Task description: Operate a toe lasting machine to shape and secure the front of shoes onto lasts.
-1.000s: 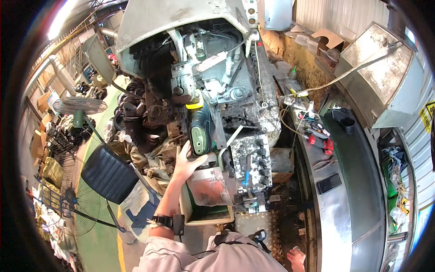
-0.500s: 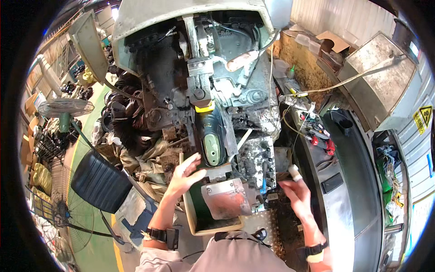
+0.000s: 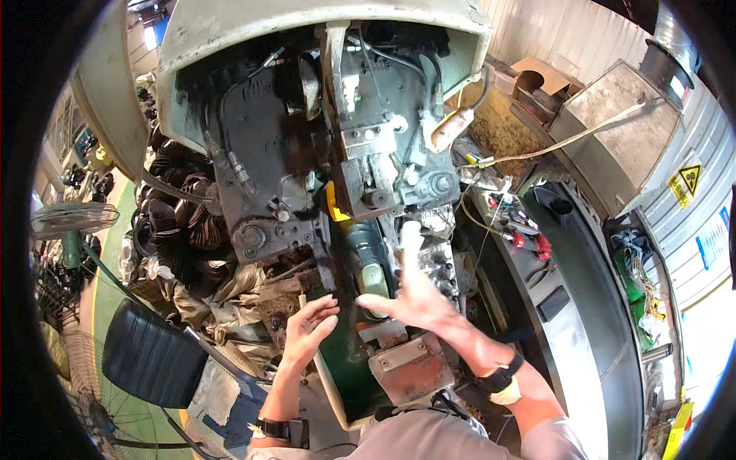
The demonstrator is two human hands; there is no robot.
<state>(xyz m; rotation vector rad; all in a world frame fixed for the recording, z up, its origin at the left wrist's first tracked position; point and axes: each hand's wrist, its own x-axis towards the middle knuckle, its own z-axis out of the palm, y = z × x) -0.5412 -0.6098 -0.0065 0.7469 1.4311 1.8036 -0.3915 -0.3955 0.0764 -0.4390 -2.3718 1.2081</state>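
A dark shoe (image 3: 360, 236) with a pale green sole (image 3: 373, 277) lies lengthwise in the middle of the machine, its far end under a metal block with a yellow edge (image 3: 334, 202). My right hand (image 3: 422, 299) reaches across its near end, thumb out to the left and a white-wrapped finger (image 3: 411, 232) pointing away from me. It is open; whether it touches the shoe, I cannot tell. Left of the shoe's near end is my left hand (image 3: 308, 328), fingers spread and nothing in it. Part of the sole is hidden behind my right hand.
A cream-rimmed bin (image 3: 337, 406) with a reddish plate (image 3: 412, 368) over it stands close to me. Dark footwear (image 3: 180, 222) is piled at left, near a black chair (image 3: 149, 353). A phone (image 3: 553, 305) and red-handled tools (image 3: 529, 239) lie on the right bench.
My right hand has come up from the lower right to the shoe's near end. My left hand stays open at the left. The view has shifted and turned slightly.
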